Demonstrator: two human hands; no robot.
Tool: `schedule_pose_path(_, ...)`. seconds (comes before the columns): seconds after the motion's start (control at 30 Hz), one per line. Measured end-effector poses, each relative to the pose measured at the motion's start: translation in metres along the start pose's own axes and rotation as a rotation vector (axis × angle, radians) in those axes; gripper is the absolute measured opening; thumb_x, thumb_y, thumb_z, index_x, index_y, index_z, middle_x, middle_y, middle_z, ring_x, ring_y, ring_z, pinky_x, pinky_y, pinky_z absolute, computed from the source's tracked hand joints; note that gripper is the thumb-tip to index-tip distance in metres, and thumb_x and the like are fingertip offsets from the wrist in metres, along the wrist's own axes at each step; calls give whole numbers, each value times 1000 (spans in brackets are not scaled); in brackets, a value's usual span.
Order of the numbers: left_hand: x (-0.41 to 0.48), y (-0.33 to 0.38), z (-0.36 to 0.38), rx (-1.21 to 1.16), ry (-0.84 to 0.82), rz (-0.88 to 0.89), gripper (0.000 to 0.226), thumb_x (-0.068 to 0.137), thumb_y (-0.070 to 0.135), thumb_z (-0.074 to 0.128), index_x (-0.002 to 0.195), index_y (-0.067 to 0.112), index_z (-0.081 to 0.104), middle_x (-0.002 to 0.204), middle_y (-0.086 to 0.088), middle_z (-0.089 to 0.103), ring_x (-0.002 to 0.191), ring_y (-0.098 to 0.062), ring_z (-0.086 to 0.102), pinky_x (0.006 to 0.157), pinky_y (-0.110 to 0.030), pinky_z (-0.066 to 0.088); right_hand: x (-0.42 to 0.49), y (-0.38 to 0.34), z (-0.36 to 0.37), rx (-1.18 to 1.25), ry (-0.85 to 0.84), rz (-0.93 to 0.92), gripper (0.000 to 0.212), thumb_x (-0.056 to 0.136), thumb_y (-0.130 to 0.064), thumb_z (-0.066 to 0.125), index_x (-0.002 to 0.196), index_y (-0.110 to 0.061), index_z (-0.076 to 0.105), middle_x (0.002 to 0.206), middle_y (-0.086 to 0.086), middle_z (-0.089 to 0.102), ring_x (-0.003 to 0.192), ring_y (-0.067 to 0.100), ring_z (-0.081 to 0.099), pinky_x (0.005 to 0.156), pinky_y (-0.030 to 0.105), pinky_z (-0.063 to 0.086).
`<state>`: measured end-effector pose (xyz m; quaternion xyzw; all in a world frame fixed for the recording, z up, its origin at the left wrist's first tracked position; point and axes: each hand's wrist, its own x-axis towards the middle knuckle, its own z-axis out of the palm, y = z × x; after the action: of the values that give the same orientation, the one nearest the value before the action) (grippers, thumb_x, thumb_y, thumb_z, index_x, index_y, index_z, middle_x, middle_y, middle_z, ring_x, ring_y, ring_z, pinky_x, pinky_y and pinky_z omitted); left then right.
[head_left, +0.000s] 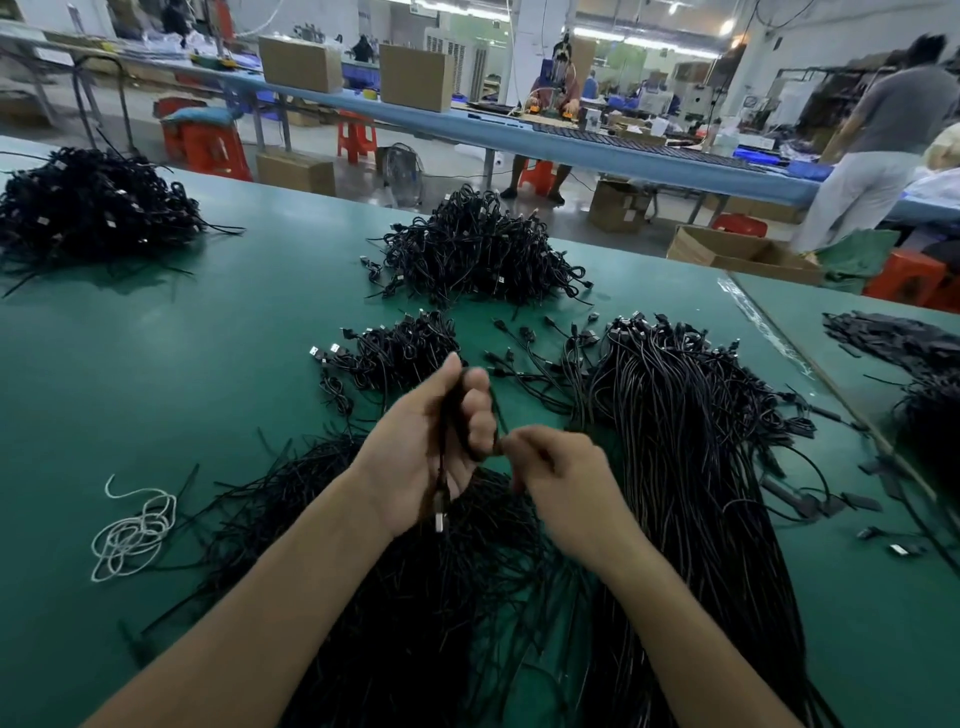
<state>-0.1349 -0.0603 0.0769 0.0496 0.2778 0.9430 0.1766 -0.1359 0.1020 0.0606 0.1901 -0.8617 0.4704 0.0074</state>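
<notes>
A thin black cable (453, 415) is gathered in upright loops, blurred. Its silver plug (440, 521) dangles down, over the table (156, 374) near its near edge's middle.

A green-topped table (156, 364) fills the near space. Beyond it a long blue workbench (519, 136) runs from the far left to the right and carries two cardboard boxes (300, 63). Red plastic stools (213, 148) stand on the grey floor (566, 221) between them, and ceiling lights (727, 26) shine at the far right beside a white wall (810, 47).
</notes>
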Motion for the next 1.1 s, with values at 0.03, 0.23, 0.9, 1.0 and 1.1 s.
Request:
schedule_pose_path(0.03,3,-1,-1,-3,57,101,44,97,35,48,78,8,77,69,-2,69,60,-12,68,54,-19,56,-2,0,3,-55,-68,14,25,102,-29,51,86,-27,70,60,-6,61,41,4,41,43,21,31)
schedule_pose_path(0.23,13,-14,-27,1043,288,477,27,107,19,39,109,14,66,101,-3,75,98,-16,72,81,-22,56,-10,-7,-6,-292,-234,-72,28,100,-38,50,77,-26,61,61,-9,56,51,11,48,54,42,46)
schedule_pose_path(0.9,-14,-9,-14,976,40,-141,52,101,48,45,57,20,43,66,-6,55,62,-18,54,64,-26,44,1,-14,-30,57,-140,-113,16,90,-11,70,79,-17,61,77,-1,71,72,13,69,70,35,57)
schedule_pose_path(1.0,-8,-14,-13,1124,188,-36,42,106,29,42,69,11,49,75,-11,45,71,-22,45,77,-43,43,0,-17,-25,-136,-79,-174,18,90,-15,70,77,-22,60,70,-6,63,61,6,55,58,19,45)
schedule_pose_path(1.1,-7,-14,-10,798,198,-176,33,102,22,37,80,6,57,78,-15,58,71,-27,60,82,-53,53,-1,-19,-16,-140,-81,-241,16,90,-14,69,80,-21,59,69,-10,60,66,8,56,59,17,42)
